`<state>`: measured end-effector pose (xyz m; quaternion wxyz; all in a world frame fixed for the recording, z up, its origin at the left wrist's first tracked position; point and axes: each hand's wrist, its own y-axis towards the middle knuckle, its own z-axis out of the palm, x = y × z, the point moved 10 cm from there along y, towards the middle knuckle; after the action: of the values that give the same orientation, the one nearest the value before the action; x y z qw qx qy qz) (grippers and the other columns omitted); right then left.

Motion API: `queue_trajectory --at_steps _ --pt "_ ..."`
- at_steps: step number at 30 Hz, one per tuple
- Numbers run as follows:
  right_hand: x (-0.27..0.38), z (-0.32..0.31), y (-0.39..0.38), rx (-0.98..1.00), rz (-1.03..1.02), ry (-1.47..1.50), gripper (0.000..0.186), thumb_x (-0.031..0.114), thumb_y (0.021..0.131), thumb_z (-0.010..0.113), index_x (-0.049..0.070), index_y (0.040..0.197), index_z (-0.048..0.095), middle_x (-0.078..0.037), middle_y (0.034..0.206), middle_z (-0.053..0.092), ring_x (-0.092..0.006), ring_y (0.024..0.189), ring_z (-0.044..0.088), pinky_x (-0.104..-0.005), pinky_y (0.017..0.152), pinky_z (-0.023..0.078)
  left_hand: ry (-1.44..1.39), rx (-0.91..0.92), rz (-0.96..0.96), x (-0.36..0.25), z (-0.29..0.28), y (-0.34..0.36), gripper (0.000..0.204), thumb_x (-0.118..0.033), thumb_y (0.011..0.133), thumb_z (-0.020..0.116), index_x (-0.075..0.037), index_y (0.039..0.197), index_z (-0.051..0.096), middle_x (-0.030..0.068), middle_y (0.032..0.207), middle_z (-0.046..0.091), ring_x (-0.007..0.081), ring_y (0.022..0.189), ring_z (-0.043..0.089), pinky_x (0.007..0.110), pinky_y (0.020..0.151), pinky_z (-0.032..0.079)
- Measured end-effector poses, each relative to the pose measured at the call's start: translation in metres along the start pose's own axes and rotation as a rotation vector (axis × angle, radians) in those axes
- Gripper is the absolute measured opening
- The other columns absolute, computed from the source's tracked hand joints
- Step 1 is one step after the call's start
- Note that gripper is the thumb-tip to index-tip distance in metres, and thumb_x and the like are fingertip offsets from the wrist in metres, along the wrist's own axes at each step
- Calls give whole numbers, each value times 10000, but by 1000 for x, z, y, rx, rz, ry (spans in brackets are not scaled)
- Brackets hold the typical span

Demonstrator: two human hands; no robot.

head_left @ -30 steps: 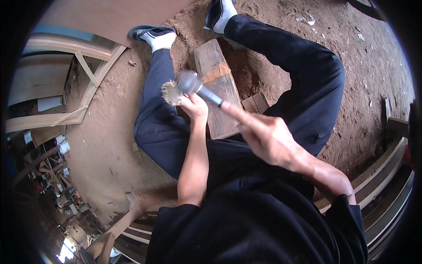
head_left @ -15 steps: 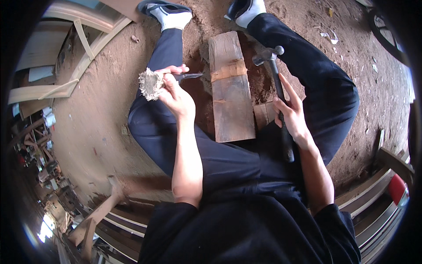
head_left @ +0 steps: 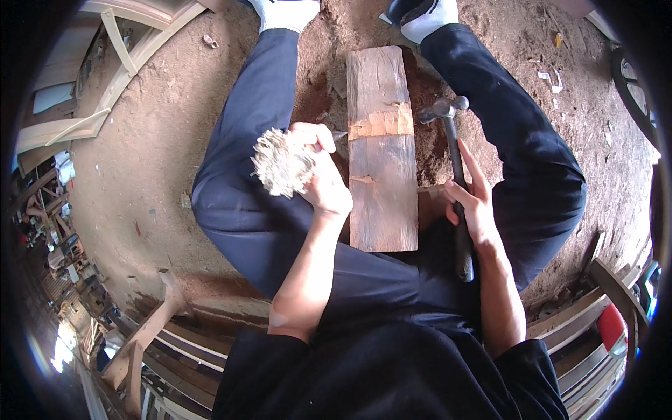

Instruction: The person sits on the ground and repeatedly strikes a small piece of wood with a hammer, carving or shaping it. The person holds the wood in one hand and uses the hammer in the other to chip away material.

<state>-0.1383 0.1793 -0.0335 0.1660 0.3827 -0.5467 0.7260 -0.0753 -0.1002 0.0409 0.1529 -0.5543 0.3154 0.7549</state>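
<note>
Between my legs lies a weathered wooden board [head_left: 383, 192], with a paler, freshly cut band across its upper part. My left hand [head_left: 327, 178] is closed around a chisel [head_left: 282, 164], whose frayed, splintered wooden handle end faces up. Only a bit of its metal blade shows past my fingers, beside the board's left edge; the grip itself is mostly hidden. To the right of the board, my right hand [head_left: 476, 208] holds a ball-peen hammer [head_left: 453, 136] by its dark handle. The hammer's head points away from me, apart from the board.
Brown dirt floor [head_left: 140, 182] surrounds my legs. Pale wooden frames [head_left: 122, 94] stand at the far left, slatted wood [head_left: 189, 364] at the lower left. A wheel [head_left: 630, 91] is at the far right, and a red object [head_left: 612, 326] at the lower right.
My left hand has moved right and nearer to me with the chisel, turning so that less of the blade shows. The right hand still holds the hammer. The whole view has shifted slightly.
</note>
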Motion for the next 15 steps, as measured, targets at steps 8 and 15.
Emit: queue_trajectory --at_steps 8,15 --pt "-5 -1 11 -6 51 -52 851 15 916 614 92 1672 230 -44 733 594 -105 487 520 -251 425 425 120 230 -1 19 12 -47 332 -182 816 729 -60 1028 504 56 949 504 162 835 477 325 778 420" --pt "-10 1 16 -9 99 -54 857 19 912 646 67 1664 239 -68 790 630 -93 486 520 -247 425 425 63 236 10 15 17 -29 362 -245 804 798 -59 877 497 78 902 516 193 787 487 345 730 425"
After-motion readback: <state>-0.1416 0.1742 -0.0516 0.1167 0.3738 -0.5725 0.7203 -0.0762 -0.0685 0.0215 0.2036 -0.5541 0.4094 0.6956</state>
